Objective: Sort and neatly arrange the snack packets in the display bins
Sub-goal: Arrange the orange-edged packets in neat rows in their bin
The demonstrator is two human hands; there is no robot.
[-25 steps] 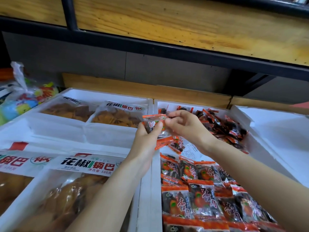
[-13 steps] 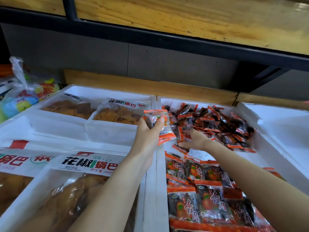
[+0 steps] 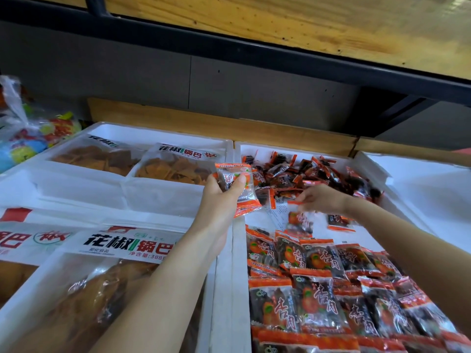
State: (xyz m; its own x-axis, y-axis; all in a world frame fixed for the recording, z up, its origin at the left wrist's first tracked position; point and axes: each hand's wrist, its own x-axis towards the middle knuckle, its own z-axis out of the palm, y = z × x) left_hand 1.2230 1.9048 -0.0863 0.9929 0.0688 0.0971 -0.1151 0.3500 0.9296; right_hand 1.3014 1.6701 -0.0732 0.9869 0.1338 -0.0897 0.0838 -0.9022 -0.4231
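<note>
My left hand [image 3: 221, 197] grips a small stack of orange-edged snack packets [image 3: 235, 183], held upright over the wall between two bins. My right hand [image 3: 321, 200] pinches the orange top edge of one more packet [image 3: 299, 220], which hangs blurred just above the white foam bin [image 3: 257, 216]. Behind it lies a loose pile of the same packets [image 3: 313, 174]. Neat overlapping rows of packets [image 3: 318, 284] fill the near half of that bin.
Left of the packets, white foam bins [image 3: 163, 192] hold large bags of fried crisps [image 3: 175, 166] [image 3: 96, 299]. Another white bin [image 3: 428, 179] stands at the right. A plastic bag of colourful sweets [image 3: 28, 141] sits far left. A wooden shelf edge [image 3: 293, 24] runs overhead.
My right hand left the stack in my left hand, reached into the loose pile and now lifts one packet clear of it. My left hand kept its stack nearly still.
</note>
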